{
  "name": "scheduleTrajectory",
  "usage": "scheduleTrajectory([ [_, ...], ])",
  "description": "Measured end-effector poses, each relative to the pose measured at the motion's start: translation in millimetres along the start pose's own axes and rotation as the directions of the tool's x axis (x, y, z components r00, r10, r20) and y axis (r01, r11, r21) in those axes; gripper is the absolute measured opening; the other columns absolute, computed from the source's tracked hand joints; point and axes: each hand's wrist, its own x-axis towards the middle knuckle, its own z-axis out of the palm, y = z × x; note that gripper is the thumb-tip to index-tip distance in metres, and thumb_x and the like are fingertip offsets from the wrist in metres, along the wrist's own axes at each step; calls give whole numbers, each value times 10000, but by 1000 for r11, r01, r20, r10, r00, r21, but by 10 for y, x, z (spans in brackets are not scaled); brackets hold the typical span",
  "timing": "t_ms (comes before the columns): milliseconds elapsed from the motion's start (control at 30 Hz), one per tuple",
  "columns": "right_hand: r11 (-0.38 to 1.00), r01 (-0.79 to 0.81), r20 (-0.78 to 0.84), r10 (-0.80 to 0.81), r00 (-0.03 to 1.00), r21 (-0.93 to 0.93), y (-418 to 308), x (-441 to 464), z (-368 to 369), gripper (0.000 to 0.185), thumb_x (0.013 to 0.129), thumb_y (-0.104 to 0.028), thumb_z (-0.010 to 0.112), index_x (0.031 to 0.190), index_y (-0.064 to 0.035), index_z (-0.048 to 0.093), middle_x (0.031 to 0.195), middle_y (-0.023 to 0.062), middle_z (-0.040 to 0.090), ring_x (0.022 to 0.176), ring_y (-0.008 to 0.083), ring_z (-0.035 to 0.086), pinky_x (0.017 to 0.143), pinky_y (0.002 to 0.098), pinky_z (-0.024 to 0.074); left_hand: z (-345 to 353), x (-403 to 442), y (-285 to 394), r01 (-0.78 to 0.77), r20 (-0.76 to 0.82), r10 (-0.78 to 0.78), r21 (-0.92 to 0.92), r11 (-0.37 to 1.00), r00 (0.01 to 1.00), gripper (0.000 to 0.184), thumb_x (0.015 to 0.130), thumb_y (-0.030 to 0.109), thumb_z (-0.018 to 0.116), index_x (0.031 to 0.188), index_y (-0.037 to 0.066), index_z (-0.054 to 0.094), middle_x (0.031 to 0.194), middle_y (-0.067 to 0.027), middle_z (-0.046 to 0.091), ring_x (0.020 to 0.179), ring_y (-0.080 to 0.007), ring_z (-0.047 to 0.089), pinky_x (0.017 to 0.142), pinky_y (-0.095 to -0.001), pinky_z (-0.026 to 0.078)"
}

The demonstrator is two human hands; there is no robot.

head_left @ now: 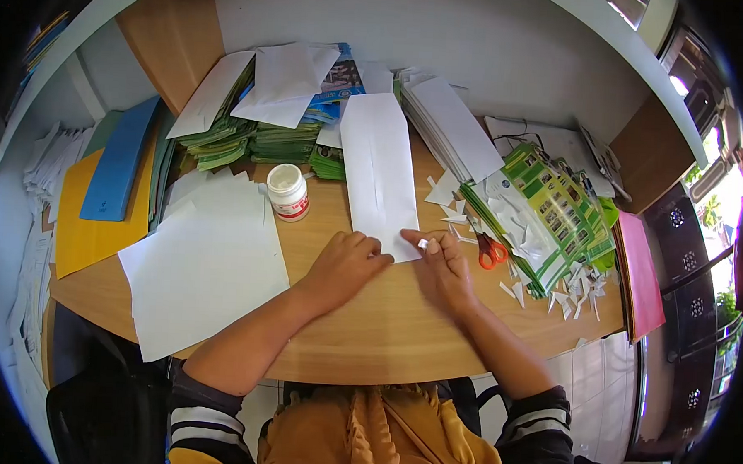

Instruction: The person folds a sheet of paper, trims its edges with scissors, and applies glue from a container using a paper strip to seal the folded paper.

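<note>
A long white paper envelope [381, 170] lies on the desk in front of me, with a seam along its middle and a tapered far end. My left hand [342, 268] is at its near left corner, fingers curled and touching the edge. At the near right corner, my right hand [446, 273] rests its index finger on the envelope. A small white piece of paper [423, 244] is pinched in that hand. Left of the envelope stands an open white jar [288, 193] with a red-printed label. Orange-handled scissors [492, 252] lie right of my right hand.
Loose white sheets [208, 262] cover the left side. Behind are stacks of green printed papers [284, 143] and white envelopes [452, 128]. Paper scraps [580, 287] lie near green printed sheets [555, 207]. Blue [122, 163] and pink folders [639, 264] stand at the sides.
</note>
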Motion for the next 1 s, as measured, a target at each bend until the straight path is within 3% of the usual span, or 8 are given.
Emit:
scheduleTrajectory([
  [100, 947, -62, 108, 29, 994, 315, 62, -8, 113, 144, 982, -177, 386, 998, -43, 435, 1202, 140, 522, 1041, 167, 489, 961, 296, 365, 11, -26, -22, -110, 89, 105, 56, 992, 991, 163, 780, 118, 557, 928, 95, 621, 854, -29, 535, 792, -193, 491, 702, -300, 401],
  [267, 973, -54, 75, 38, 996, 226, 160, 59, 47, 142, 980, -173, 392, 1005, -37, 423, 1201, 163, 508, 1047, 178, 491, 986, 328, 363, -59, -45, 41, -117, 129, 99, 139, 983, 987, 196, 776, 106, 568, 964, 85, 618, 856, -26, 554, 759, -175, 500, 663, -273, 429],
  [467, 967, -24, -34, 34, 999, 254, 167, 63, 25, 132, 979, -165, 392, 995, -38, 423, 1177, 159, 519, 1076, 187, 489, 984, 326, 364, -87, -54, 111, -100, 140, 79, 151, 983, 987, 196, 775, 92, 562, 957, 39, 607, 827, -42, 568, 689, -175, 495, 608, -283, 450],
  [633, 990, -51, 129, 34, 991, 133, 97, 26, 150, 125, 977, -163, 399, 989, -42, 425, 1162, 162, 526, 1081, 200, 496, 964, 320, 380, -143, -63, 289, -109, 272, 33, 267, 958, 962, 223, 785, 84, 545, 978, -21, 579, 929, -114, 609, 769, -215, 568, 657, -299, 478],
  [767, 916, -113, -48, 142, 989, 384, 48, 82, 5, 118, 970, -164, 418, 979, -47, 432, 1171, 168, 530, 1061, 200, 516, 939, 307, 398, -112, -117, 388, -148, 233, 51, 419, 896, 971, 241, 780, 76, 536, 973, -67, 544, 1039, -226, 599, 900, -287, 610, 709, -313, 492],
  [1000, 889, -146, 64, 132, 989, 434, 18, 51, 32, 106, 966, -162, 431, 974, -57, 440, 1170, 172, 538, 1056, 205, 530, 928, 302, 406, -141, -85, 433, -123, 311, -3, 385, 915, 950, 239, 766, 76, 537, 956, -67, 520, 1098, -292, 567, 1004, -344, 592, 749, -332, 496],
])
